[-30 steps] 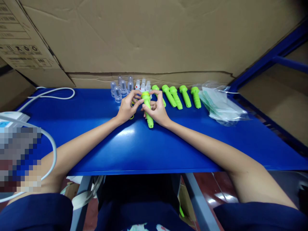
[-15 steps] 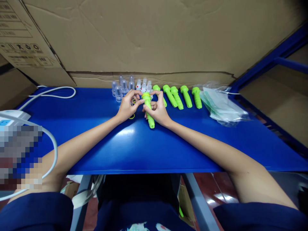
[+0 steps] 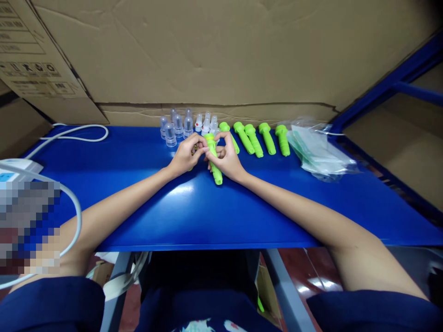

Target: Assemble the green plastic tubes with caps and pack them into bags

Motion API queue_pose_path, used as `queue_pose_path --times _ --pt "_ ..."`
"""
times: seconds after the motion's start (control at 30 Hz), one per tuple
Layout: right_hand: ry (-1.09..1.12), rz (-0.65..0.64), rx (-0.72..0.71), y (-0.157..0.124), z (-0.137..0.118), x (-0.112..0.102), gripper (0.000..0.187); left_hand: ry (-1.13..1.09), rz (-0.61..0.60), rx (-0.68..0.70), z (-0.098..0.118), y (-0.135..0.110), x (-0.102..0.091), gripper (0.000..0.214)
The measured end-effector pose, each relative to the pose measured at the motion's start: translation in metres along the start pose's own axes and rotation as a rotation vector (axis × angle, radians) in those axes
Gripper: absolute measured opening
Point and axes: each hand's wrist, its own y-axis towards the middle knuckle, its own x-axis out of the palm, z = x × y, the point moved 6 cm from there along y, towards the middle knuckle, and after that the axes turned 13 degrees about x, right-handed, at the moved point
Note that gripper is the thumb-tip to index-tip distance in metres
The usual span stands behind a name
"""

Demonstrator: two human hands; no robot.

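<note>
My right hand (image 3: 229, 157) is wrapped round a lime-green flashlight body (image 3: 216, 174), its head tilted away from me and its tail towards me. A yellow band (image 3: 209, 136) shows round the head. My left hand (image 3: 188, 154) is closed, thumb and fingertips pinched against the left side of the head; its fingers partly hide the contact. A bit of a thin yellow ring (image 3: 195, 147) peeks out by the left fingers. Behind the hands stand several clear plastic domed covers (image 3: 170, 134) and several smaller white-based clear pieces (image 3: 206, 122), some with red dots.
Several more green flashlight bodies (image 3: 266, 138) lie in a row at back right, beside clear plastic bags (image 3: 321, 154). A white power strip (image 3: 20, 165) and its white cable (image 3: 78, 216) are on the left. Cardboard (image 3: 207, 55) walls off the back of the blue table (image 3: 207, 221).
My left fingers have slid from the top of the flashlight head down to its left side and curled in more. My right hand and the flashlight body stay nearly in place.
</note>
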Motion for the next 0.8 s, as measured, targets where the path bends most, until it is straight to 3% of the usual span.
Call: queue_pose_path --times 0.3,0.8 --pt "-0.016 0.018 -0.005 0.0001 -0.0025 0.001 0.066 0.061 0.087 -0.032 0.0007 -0.0018 -0.0018 0.022" --pt "-0.029 -0.003 0.021 -0.0011 -0.0003 0.0012 0.066 -0.046 0.04 -0.116 -0.0046 -0.0018 0.0004 0.014"
